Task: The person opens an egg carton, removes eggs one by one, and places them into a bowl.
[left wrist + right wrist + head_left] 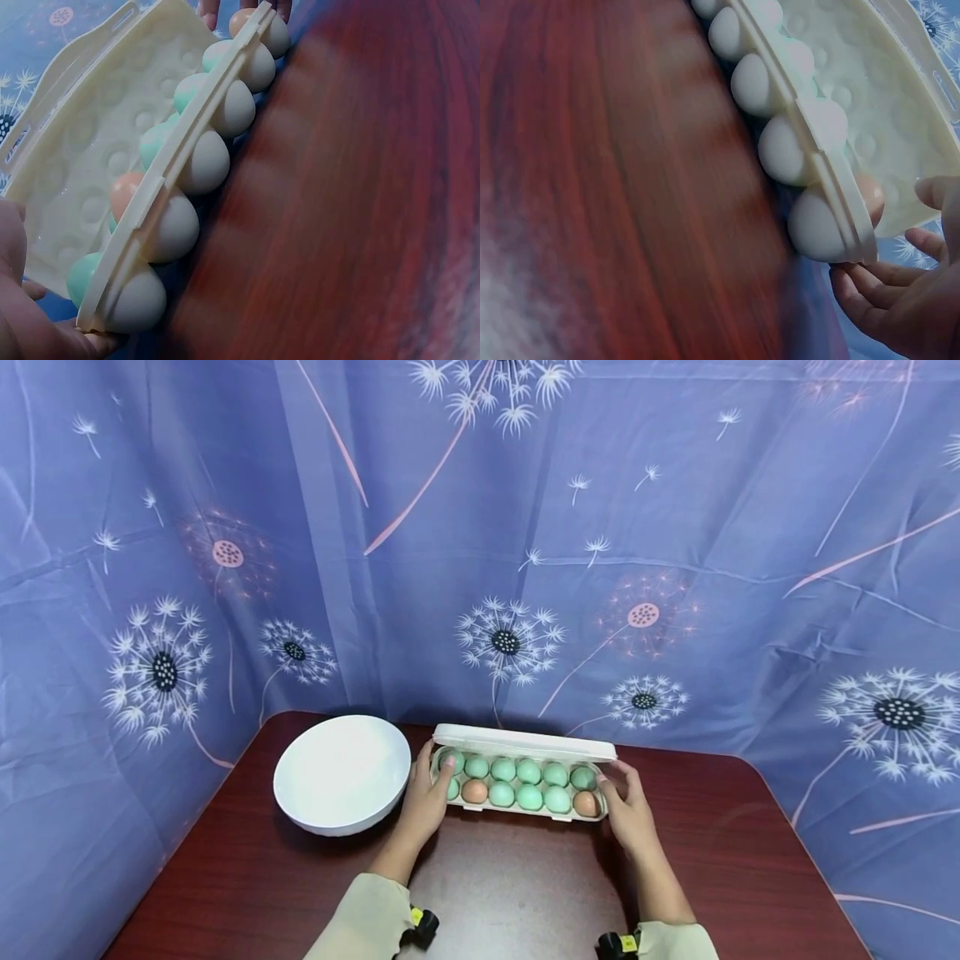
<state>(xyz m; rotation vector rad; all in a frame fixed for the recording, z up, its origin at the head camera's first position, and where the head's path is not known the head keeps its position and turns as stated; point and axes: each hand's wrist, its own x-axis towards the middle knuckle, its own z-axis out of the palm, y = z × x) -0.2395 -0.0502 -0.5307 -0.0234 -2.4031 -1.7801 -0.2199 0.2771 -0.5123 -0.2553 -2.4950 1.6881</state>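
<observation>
A white plastic egg carton (517, 815) with its lid (525, 742) raised stands near the far side of the table. Two rows of cups hold several pale green eggs (528, 797) and brown eggs, one brown egg (474, 791) near the left end and another brown egg (586, 804) at the right end. My left hand (426, 797) grips the carton's left end, thumb over the edge beside the end eggs. At the right end, my right hand (628, 810) holds the carton, fingertips (847, 285) curled beneath its end in the right wrist view.
A large white bowl (341, 772) stands on the table left of the carton, close to my left hand. The dark red wooden table (720, 843) has rounded far corners. A blue curtain (450, 568) with dandelion prints hangs behind and along the sides.
</observation>
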